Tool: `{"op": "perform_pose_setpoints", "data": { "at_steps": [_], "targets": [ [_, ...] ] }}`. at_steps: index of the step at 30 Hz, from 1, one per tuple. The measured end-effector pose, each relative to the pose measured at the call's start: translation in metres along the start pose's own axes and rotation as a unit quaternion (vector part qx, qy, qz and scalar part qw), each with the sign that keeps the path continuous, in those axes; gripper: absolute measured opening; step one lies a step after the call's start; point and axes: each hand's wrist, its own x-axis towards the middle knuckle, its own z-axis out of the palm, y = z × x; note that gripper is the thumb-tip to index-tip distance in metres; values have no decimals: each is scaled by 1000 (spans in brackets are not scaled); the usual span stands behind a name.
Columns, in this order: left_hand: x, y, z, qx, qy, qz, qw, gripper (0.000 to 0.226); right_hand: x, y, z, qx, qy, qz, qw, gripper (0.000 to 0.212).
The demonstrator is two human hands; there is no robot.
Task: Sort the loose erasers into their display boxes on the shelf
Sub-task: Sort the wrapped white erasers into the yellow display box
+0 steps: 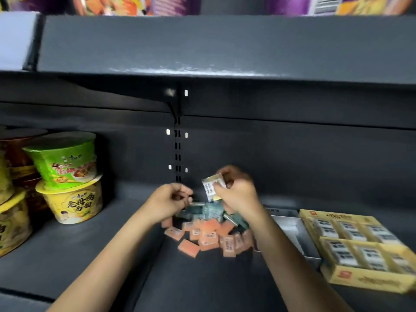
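Note:
A heap of loose erasers lies on the dark shelf: several orange ones in front and teal ones behind. My right hand is raised over the heap and grips a few white-and-yellow wrapped erasers. My left hand hovers at the heap's left edge with curled fingers; whether it holds anything is too blurred to tell. To the right stands a yellow display box filled with white erasers, with a grey open box beside it.
Stacked instant noodle bowls, green over yellow, stand at the left of the shelf. A dark upper shelf overhangs above. The slotted upright runs down the back panel.

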Motion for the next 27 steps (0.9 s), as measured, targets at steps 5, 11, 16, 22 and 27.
{"op": "perform_pose_setpoints", "data": {
  "at_steps": [5, 11, 16, 22, 27],
  "targets": [
    [-5, 74, 66, -94, -35, 71, 992, 24, -24, 18, -85, 59, 69, 40, 995, 26],
    [-11, 144, 151, -174, -90, 118, 974, 18, -60, 45, -175, 88, 130, 96, 983, 16],
    [-12, 177, 206, -157, -133, 143, 968, 25, -85, 77, -232, 23, 182, 107, 977, 21],
    [-11, 200, 258, -114, -183, 159, 963, 27, -113, 116, -282, 6, 222, 159, 962, 35],
    [-6, 202, 274, -57, -165, 156, 972, 25, -127, 139, -305, -1, 218, 176, 960, 32]
  ]
}}
